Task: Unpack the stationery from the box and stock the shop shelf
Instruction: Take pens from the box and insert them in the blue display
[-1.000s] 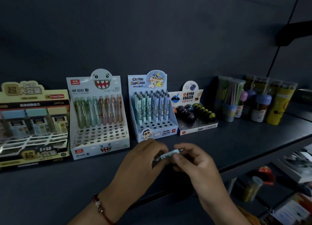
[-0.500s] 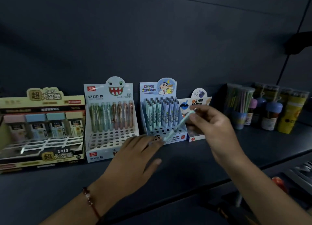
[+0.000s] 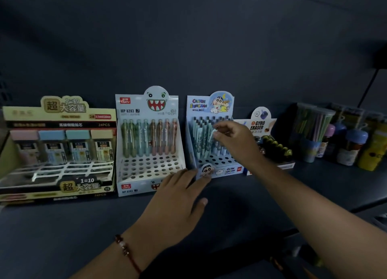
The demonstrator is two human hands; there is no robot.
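Pale blue pen (image 3: 213, 134) held upright over a blue cartoon display box (image 3: 217, 171) of matching pens on a dark shelf (image 3: 314, 186)

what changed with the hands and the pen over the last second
The right hand took the pen alone and carried it up over the Crayon Shin-chan pen box. The left hand let go and opened, fingertips at that box's front. The displays stayed put.

Four display boxes (image 3: 149, 144), eight monster pens (image 3: 149, 139), two hands (image 3: 176, 203).

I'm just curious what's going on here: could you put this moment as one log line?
step: slotting pen into display | right hand: pinches pen over blue cartoon pen box | left hand: open, fingertips at box front | shelf: partly stocked
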